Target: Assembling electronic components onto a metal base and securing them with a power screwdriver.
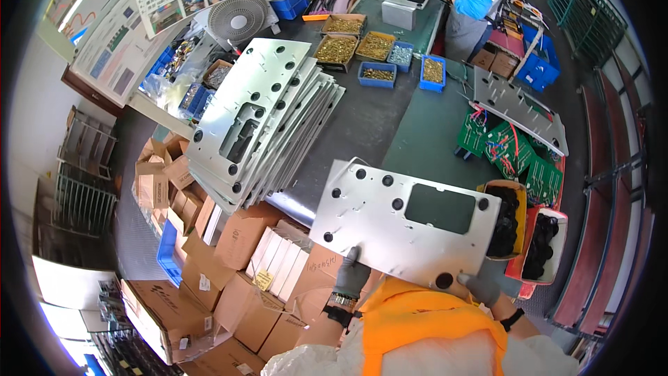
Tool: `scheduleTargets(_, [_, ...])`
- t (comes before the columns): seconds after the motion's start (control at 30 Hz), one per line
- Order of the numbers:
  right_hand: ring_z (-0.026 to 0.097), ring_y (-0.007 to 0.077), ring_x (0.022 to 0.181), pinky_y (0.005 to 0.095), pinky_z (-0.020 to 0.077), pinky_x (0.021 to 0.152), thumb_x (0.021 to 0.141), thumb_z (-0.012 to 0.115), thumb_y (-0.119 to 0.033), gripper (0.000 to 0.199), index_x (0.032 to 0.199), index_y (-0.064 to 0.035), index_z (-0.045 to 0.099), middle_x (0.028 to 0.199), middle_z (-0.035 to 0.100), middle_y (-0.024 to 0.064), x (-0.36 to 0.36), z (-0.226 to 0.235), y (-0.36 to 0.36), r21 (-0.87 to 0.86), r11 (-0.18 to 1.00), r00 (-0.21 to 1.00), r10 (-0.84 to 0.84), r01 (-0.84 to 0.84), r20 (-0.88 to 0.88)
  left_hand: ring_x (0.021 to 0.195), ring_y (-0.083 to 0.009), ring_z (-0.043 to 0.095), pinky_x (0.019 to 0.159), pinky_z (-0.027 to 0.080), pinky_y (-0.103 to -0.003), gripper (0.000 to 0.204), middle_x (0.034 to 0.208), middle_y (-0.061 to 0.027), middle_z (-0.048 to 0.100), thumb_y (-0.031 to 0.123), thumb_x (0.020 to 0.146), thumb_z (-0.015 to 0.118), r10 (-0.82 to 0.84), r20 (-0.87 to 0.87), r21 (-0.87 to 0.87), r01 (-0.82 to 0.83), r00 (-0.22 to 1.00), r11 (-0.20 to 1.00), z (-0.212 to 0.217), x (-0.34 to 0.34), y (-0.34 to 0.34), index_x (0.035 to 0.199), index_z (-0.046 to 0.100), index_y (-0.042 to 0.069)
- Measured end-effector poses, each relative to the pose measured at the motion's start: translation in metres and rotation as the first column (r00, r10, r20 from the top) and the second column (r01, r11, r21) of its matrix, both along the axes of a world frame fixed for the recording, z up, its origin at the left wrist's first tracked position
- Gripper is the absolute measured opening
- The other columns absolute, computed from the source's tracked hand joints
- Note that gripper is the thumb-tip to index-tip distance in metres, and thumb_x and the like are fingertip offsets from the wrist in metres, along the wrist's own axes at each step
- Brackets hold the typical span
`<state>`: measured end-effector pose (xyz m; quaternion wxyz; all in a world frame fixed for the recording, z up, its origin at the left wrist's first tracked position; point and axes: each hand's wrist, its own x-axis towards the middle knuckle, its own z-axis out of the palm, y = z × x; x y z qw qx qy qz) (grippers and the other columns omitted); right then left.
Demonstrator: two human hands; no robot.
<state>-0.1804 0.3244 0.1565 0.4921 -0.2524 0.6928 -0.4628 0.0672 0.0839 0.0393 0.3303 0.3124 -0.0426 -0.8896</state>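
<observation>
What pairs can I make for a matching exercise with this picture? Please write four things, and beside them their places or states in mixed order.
1. Single flat silver metal panel
2. Stack of flat silver metal panels
3. Flat green circuit boards
4. Round grey fan

A. at the right, with red wires
B. top left, beyond the stack
C. grey-gloved left hand and grey-gloved right hand at its near edge
D. piled unevenly

Pairs: 1-C, 2-D, 3-A, 4-B
</observation>
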Motion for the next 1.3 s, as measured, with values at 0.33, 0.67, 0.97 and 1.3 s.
scheduleTargets(0.33, [0.059, 0.0155, 0.094, 0.0293, 0.0501, 0.081, 0.081, 0.072, -0.021, 0.047, 0.122, -0.0030, 0.056, 0.105, 0.062, 0.0061, 0.006, 0.012, -0.056, -0.123, 0.952, 0.902, -0.218, 0.281, 0.374, 0.119, -0.0265, 0.052, 0.098, 0.045, -0.042, 0.078, 0.129, -0.0124, 0.052, 0.048, 0.080, 0.074, -0.218, -0.083, -0.571, 0.133, 0.972, 0.810, 0.137, -0.034, -0.010, 0.137, 0.040, 0.006])
scheduleTargets(0.67, [0.057, 0.0165, 0.101, 0.0298, 0.0473, 0.090, 0.099, 0.051, -0.037, 0.050, 0.138, -0.0061, 0.050, 0.119, 0.061, 0.0115, 0.032, -0.030, -0.164, -0.205, 0.799, 0.770, 0.601, -0.566, 0.215, 0.117, -0.0267, 0.055, 0.100, 0.046, -0.040, 0.053, 0.129, -0.0115, 0.055, 0.021, 0.089, 0.066, 0.352, 0.187, -0.735, -0.107, 0.917, 0.669, 0.205, 0.019, -0.108, 0.136, 0.047, 0.005])
scheduleTargets(0.97, [0.055, 0.0096, 0.072, 0.0254, 0.0494, 0.071, 0.098, 0.054, -0.026, 0.025, 0.112, -0.0068, 0.061, 0.084, 0.059, -0.0001, -0.002, -0.060, -0.134, 0.048, 0.998, 0.826, -0.065, 0.045, 0.559, 0.103, -0.0222, 0.063, 0.091, 0.050, -0.033, 0.065, 0.114, -0.0130, 0.064, 0.022, 0.076, 0.076, 0.324, 0.588, -0.797, 0.461, 0.741, 0.391, 0.328, 0.120, -0.331, 0.128, 0.051, -0.007])
scheduleTargets(1.3, [0.055, 0.0113, 0.066, 0.0297, 0.0509, 0.059, 0.097, 0.056, -0.020, 0.019, 0.112, -0.0093, 0.060, 0.082, 0.059, 0.0016, -0.007, -0.086, -0.080, 0.283, 0.881, 0.687, -0.473, 0.379, 0.552, 0.109, -0.0312, 0.062, 0.095, 0.049, -0.038, 0.069, 0.121, -0.0211, 0.063, 0.006, 0.067, 0.078, 0.845, 0.476, 0.045, 0.967, -0.243, 0.252, 0.291, 0.072, -0.517, 0.131, 0.054, 0.000])
